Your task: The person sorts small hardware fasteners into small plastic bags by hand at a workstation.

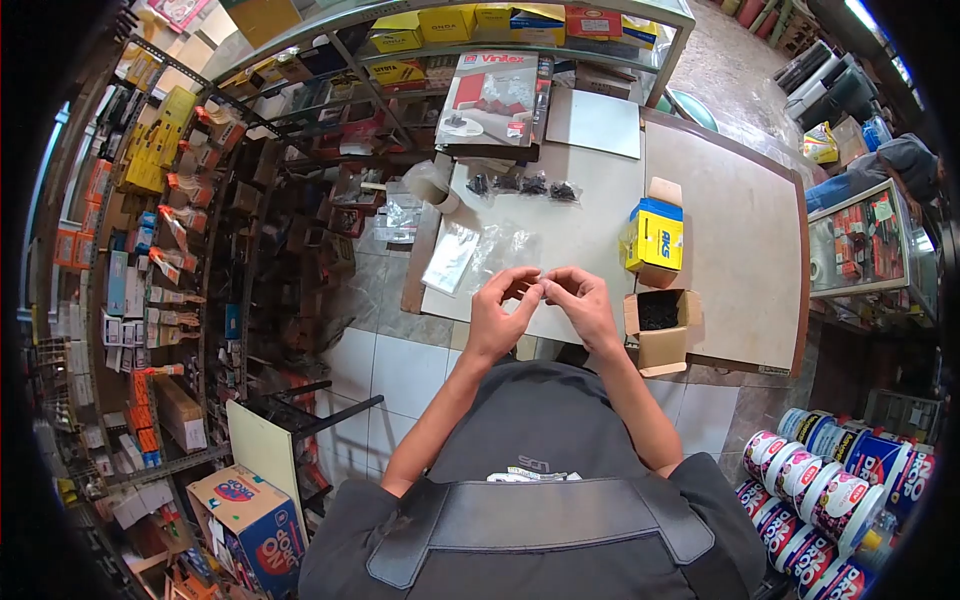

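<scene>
My left hand [505, 310] and my right hand [582, 305] meet above the near edge of the table, fingertips pinched together. Whatever sits between them is too small or too clear to make out. Just beyond my fingers lie clear plastic bags [508, 246], and left of those is a stack of whitish plastic bags [452, 255]. Farther back, several small clear packets of black pieces [525, 186] form a row. To the right of my right hand stands an open cardboard box [662, 350] with small black pieces [658, 317] inside. Behind it is a yellow and blue box [655, 240] with its flap raised.
A Vinilex catalogue [487, 95] and a pale flat board [594, 124] lie at the table's [735, 230] back. A translucent roll [430, 185] stands at its left edge. Crowded shelves [180, 250] line the left; paint tins [815, 490] are stacked at lower right.
</scene>
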Demonstrator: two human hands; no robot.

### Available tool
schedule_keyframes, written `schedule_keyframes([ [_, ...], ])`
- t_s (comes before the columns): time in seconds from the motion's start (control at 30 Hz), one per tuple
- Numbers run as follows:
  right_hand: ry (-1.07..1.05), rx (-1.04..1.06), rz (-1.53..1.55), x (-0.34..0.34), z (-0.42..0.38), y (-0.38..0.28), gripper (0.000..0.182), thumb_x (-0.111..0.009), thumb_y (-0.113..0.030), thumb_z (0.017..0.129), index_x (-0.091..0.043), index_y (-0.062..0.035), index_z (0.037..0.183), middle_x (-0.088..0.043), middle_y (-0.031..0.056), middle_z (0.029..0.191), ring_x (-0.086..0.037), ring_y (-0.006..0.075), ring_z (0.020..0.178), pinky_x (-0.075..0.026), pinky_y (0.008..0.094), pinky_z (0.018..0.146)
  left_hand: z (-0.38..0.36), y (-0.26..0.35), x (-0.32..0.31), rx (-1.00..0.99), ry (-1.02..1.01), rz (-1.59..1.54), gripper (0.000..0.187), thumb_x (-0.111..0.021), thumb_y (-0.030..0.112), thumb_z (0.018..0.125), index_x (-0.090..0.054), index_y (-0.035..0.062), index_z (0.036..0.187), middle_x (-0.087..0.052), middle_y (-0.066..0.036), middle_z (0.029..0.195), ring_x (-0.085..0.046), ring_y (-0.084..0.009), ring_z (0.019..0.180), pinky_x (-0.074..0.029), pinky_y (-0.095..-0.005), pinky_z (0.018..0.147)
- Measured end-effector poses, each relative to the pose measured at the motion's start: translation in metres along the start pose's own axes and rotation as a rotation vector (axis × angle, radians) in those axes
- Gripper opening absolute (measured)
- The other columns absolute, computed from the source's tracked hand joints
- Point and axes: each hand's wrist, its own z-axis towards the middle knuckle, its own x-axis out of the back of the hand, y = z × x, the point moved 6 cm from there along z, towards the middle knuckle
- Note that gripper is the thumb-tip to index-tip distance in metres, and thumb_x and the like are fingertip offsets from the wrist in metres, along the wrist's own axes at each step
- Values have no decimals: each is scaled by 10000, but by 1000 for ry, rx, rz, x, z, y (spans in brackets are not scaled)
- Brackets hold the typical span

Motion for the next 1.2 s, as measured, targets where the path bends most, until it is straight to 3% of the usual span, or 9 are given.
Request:
schedule_keyframes([
  [0.23,-61,16,39,-5,3,9,177,-705,-147,950,-707,12,1027,-718,49,919,-665,108,861,-539,273,802,0,-4,9,37,-62,20,290,-735,96,924,-677,-15,1186,-690,-95,1086,-690,-143,948,-550,-268,850],
  [0.4,-5,-144,269,-7,0,14,162,-721,-153,944,-711,-13,1024,-721,43,921,-676,115,867,-539,268,808,-1,-7,10,21,-110,-53,272,-736,44,914,-681,-15,1174,-690,-92,1078,-697,-151,970,-563,-278,880],
  [0.53,8,-139,226,-9,-1,11,166,-724,-153,943,-715,-10,1027,-730,52,929,-683,120,875,-541,268,811,-1,-9,13,19,-88,-62,276,-760,66,904,-685,2,1161,-706,-101,1077,-702,-155,988,-565,-281,877],
  [0.6,-46,-50,145,-10,0,7,169,-729,-150,938,-719,-5,1026,-737,61,934,-685,121,877,-542,270,815,-2,-6,13,34,-115,-79,254,-761,71,906,-682,11,1140,-728,-107,1058,-710,-155,971,-568,-276,854],
  [0.83,-77,-146,204,-8,2,13,177,-737,-131,928,-710,4,1039,-732,59,942,-676,111,879,-535,260,824,2,-25,17,156,-133,-167,183,-739,67,919,-659,7,1072,-738,-78,987,-722,-143,903,-569,-259,778],
  [0.93,-1,-85,165,-8,0,8,160,-718,-120,940,-683,6,1032,-716,48,938,-669,105,862,-529,255,813,4,-27,21,155,-61,-135,154,-744,61,908,-652,9,1020,-714,-42,922,-708,-115,846,-555,-243,740],
  [1.0,-24,21,-28,-10,0,5,144,-707,-113,940,-654,1,1012,-693,34,914,-656,98,842,-524,256,793,6,-19,23,114,2,-22,136,-738,51,902,-643,10,990,-677,-10,861,-680,-86,781,-540,-228,702],
  [1.1,-42,209,-275,-22,-4,-10,138,-713,-95,919,-640,-2,990,-683,31,892,-652,102,832,-521,261,765,7,-14,19,113,-37,66,158,-730,40,897,-629,9,1014,-670,-8,875,-656,-67,761,-527,-221,670],
  [1.2,27,255,-331,-24,-5,-18,141,-722,-60,862,-618,-8,942,-645,45,834,-620,123,768,-507,278,707,5,-19,15,102,-10,14,181,-739,73,911,-608,17,1022,-656,-3,890,-647,-63,765,-529,-227,647],
])
